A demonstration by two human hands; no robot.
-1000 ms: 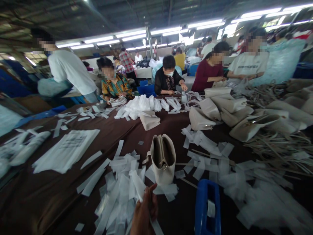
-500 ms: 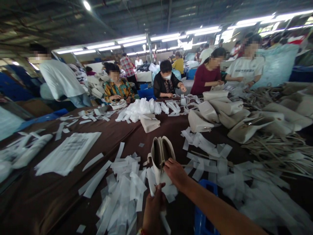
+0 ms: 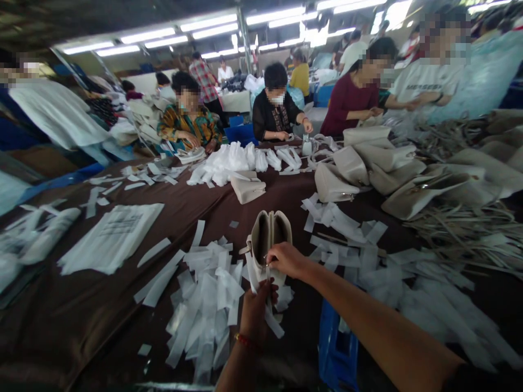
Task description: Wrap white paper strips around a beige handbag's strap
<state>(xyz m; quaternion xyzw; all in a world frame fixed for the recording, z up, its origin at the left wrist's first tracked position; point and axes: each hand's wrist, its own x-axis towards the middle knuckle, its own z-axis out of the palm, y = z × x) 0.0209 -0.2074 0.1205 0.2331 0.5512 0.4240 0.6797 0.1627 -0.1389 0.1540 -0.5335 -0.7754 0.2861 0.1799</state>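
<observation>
A cream handbag [image 3: 267,239] stands open on the brown-covered table, its dark lining showing between the two sides. My right hand [image 3: 286,260] reaches across its front, fingertips pinching at the bag near the gold zip pull. Just below, my left hand [image 3: 256,316], with a red cord at the wrist, holds a white paper strip [image 3: 273,322] against the bag's lower edge. Much of the bag's front is hidden behind my fingers and the strips. A loose pile of white strips [image 3: 204,305] lies to the left of my hands.
A blue tape holder [image 3: 337,348] stands under my right forearm. Cream handbags [image 3: 347,174] and a heap of straps [image 3: 461,234] cover the right side of the brown table [image 3: 73,321]. White sheets [image 3: 112,239] lie at left. Several co-workers [image 3: 278,103] sit across the table.
The view has tilted down and shifted, so everything sits higher in the frame. My right hand has come in over the bag's front, and my left hand has risen beside it with the strip.
</observation>
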